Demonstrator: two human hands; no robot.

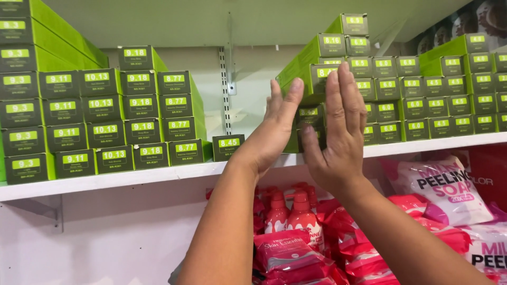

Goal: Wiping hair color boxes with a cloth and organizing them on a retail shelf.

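A white shelf [132,177] carries stacked green boxes. Both hands are flat with fingers straight, pressing a column of boxes [311,113] between them: the left hand [274,129] on its left side, the right hand [338,137] across its front.

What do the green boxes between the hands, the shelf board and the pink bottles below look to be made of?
Green boxes: likely printed cardboard with a slight sheen, given sharp folded edges; the left hand and right hand press their stack. Shelf board: smooth white, perhaps laminate or painted metal; unclear. Pink bottles: glossy plastic, judging by highlights on the moulded caps.
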